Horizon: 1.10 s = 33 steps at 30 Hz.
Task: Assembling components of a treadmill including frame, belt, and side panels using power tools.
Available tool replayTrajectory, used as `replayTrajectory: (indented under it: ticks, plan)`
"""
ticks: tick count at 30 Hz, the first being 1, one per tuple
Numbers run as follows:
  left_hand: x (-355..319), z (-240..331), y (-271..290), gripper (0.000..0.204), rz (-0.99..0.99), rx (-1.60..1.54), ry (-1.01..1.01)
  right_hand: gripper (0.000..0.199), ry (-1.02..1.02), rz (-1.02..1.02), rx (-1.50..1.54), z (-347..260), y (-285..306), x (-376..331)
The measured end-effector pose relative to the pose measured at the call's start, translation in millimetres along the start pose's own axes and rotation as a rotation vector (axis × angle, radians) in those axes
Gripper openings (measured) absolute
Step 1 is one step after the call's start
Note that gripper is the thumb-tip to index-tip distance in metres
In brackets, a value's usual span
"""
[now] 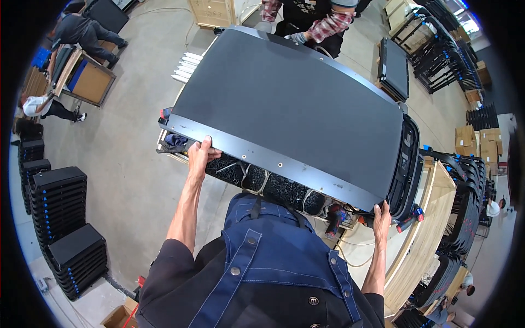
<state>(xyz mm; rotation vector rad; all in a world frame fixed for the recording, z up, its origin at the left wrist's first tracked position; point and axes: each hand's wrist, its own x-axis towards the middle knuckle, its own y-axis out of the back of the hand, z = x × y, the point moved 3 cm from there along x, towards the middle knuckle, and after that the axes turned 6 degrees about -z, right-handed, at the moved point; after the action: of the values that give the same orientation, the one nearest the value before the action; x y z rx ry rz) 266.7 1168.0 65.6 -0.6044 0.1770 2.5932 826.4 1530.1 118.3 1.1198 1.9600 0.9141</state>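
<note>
While you stand at its long near side, the broad, flat, dark-grey rectangular panel [295, 104] lies in front of you, above the bench top, its far side toward a co-worker in checked sleeves. Whether something beneath bears its weight cannot be told, so treat it as heavy and keep it level. Off its right end stands a long pale wooden crate wall [421, 235]; mind that corner against it. Keep the smooth silvery metal rail [257, 153] along your side square to you, and clear of the open black bins of small dark parts [284, 191] below it. Your left hand [203, 156] grasps the rail near its left end, thumb on top; your right hand [382, 216] is at the near right corner, its fingers partly hidden. That wide spacing should resist twisting; match any shift to the co-worker's gloved hand [298, 37] opposite. Keep your knuckles off the red-and-black power driver [334, 221] under the edge. Press beside, rather than over, the small round holes [280, 164] so they stay visible.
</note>
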Motion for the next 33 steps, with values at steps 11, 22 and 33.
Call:
replayTrajectory:
  ticks: [11,22,33]
  plan:
    - [-28,-17,-2,0.078,-0.068,-0.091,0.2,0.085,0.015,-0.253,-0.255,-36,7,6]
    - [-4,-41,-51,0.073,-0.163,-0.687,-0.19,0.072,0.4,-0.094,-0.219,-2,1,-2]
    - [2,-34,-67,0.054,-0.124,-0.701,-0.093,0.08,0.327,-0.095,-0.3,29,13,-2]
